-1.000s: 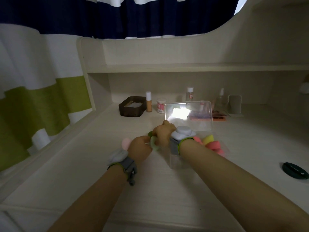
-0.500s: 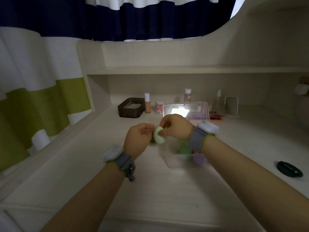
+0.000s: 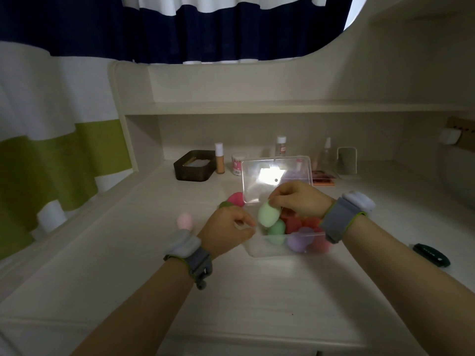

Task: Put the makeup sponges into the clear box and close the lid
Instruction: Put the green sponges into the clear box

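Note:
The clear box [image 3: 272, 250] stands on the desk with its lid [image 3: 276, 177] raised upright behind it. Inside lie several sponges: green [image 3: 276, 231], purple [image 3: 299, 240] and red ones [image 3: 295, 222]. My right hand [image 3: 300, 200] pinches a light green sponge [image 3: 267, 214] just above the box's left side. My left hand [image 3: 227, 231] hovers beside the box's left wall, fingers curled, holding nothing that I can see. Left of the box, a pink sponge [image 3: 184, 220], a red sponge [image 3: 236, 198] and a dark green sponge [image 3: 225, 204] lie on the desk.
At the back stand a dark tray [image 3: 194, 165], a foundation bottle [image 3: 219, 158], a cotton-swab tub [image 3: 237, 164], clear bottles [image 3: 280, 146], a palette [image 3: 323, 179] and a small mirror [image 3: 347, 164]. A dark round compact [image 3: 431, 255] lies at the right. A shelf overhangs the back.
My right hand has carried the light green sponge rightward from between both hands to above the box. My left hand has let go of it and drawn slightly back.

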`<act>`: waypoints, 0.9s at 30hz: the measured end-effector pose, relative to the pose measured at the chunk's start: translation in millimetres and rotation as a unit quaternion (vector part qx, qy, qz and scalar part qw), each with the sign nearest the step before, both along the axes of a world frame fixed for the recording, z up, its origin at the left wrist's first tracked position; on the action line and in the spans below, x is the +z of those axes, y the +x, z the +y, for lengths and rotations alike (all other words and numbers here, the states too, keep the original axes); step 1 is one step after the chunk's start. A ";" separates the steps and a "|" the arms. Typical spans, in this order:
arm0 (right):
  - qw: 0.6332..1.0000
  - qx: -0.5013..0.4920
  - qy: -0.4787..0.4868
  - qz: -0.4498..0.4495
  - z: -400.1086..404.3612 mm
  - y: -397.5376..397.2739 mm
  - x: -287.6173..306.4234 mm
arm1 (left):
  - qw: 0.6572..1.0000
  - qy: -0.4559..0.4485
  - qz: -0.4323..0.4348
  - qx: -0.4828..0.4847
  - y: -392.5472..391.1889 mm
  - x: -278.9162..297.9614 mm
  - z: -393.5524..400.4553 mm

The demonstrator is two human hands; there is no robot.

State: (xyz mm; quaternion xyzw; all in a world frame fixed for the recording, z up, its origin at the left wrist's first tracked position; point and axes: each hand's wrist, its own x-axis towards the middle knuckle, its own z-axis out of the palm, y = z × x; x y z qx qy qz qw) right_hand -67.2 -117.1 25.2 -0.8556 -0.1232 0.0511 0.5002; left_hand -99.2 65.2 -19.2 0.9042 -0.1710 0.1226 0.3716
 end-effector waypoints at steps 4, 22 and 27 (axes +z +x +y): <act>0.999 0.000 -0.016 0.033 -4.2 -4.1 -1.0 | 0.999 0.031 0.009 -0.028 -0.8 -3.5 -1.8; 0.947 0.065 -0.315 -0.027 -1.6 5.6 -11.6 | 0.998 0.050 -0.004 -0.044 2.2 -10.9 -4.3; 0.924 0.100 -0.363 -0.061 1.2 1.6 -11.2 | 0.998 0.042 -0.004 -0.044 3.8 -11.4 -4.9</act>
